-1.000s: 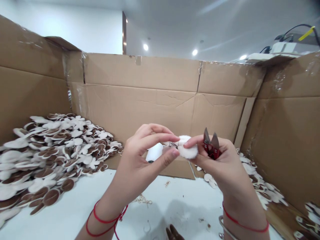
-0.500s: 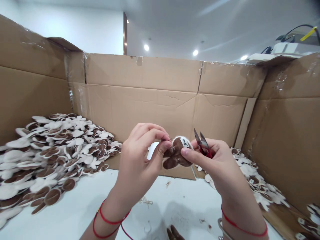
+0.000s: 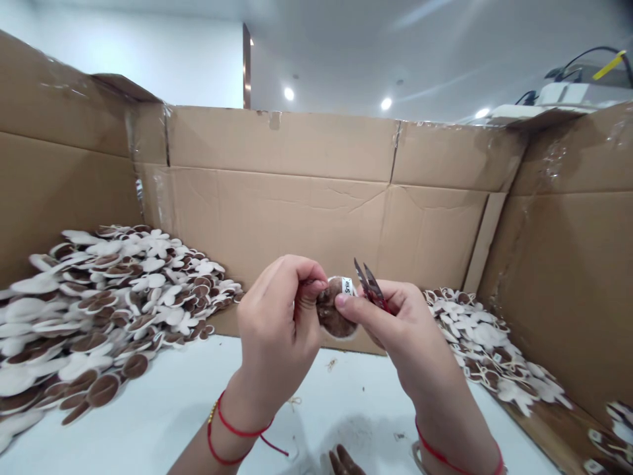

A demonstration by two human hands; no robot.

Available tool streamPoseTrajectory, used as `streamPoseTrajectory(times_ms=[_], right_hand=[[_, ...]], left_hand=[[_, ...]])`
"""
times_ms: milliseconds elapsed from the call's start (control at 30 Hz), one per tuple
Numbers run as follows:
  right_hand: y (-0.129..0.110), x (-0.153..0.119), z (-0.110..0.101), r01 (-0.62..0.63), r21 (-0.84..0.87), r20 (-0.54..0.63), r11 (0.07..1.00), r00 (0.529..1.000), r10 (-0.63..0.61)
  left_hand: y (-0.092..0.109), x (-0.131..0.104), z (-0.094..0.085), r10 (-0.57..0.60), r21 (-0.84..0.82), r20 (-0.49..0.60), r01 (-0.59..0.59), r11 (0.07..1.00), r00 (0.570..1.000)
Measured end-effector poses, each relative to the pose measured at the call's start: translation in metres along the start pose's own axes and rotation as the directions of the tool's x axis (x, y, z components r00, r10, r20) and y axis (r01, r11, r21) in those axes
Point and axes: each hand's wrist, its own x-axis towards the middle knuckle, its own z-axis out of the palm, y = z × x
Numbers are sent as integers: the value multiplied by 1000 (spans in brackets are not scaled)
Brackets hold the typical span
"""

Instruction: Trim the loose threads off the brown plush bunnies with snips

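Between my two hands is a brown fuzzy piece (image 3: 336, 318) with a pale edge and a small white label (image 3: 347, 286) at its top. My left hand (image 3: 284, 316) pinches at the piece's left side; the fingertips are pressed together and partly hide what they grip. My right hand (image 3: 398, 323) holds the piece's right side, with its thumb on the brown face. Small red-handled scissors (image 3: 372, 287) are also tucked in my right hand, their blades apart and pointing up to the left.
A large heap of brown and white pieces (image 3: 113, 303) lies at the left. A smaller heap with labels (image 3: 487, 336) is at the right. Cardboard walls (image 3: 297, 204) surround the white table (image 3: 198, 396). Another brown piece (image 3: 345, 460) lies at the front edge.
Both wrists have turned, and my right hand with the scissors has moved left. The brown piece has rotated and shifted slightly left between my hands.
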Motion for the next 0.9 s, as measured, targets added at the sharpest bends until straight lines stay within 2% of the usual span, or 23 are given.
streamPoseTrajectory(times_ms=[267, 533, 633, 733, 900], right_hand=[[-1, 1, 5, -59, 124, 97, 991, 994, 47], [1, 5, 8, -110, 100, 123, 989, 988, 97], [1, 5, 7, -92, 105, 106, 990, 991, 81], [2, 4, 4, -52, 113, 95, 992, 995, 41], [2, 2, -1, -22, 75, 101, 997, 995, 14]], left_hand=[[-4, -3, 0, -64, 4, -28, 64, 998, 998], [-9, -5, -1, -129, -29, -7, 129, 991, 992], [-9, -3, -1, -181, -64, 43, 183, 981, 983], [-8, 1, -1, -244, -173, 112, 260, 950, 963], [-9, 3, -3, -362, -343, 272, 441, 829, 892]])
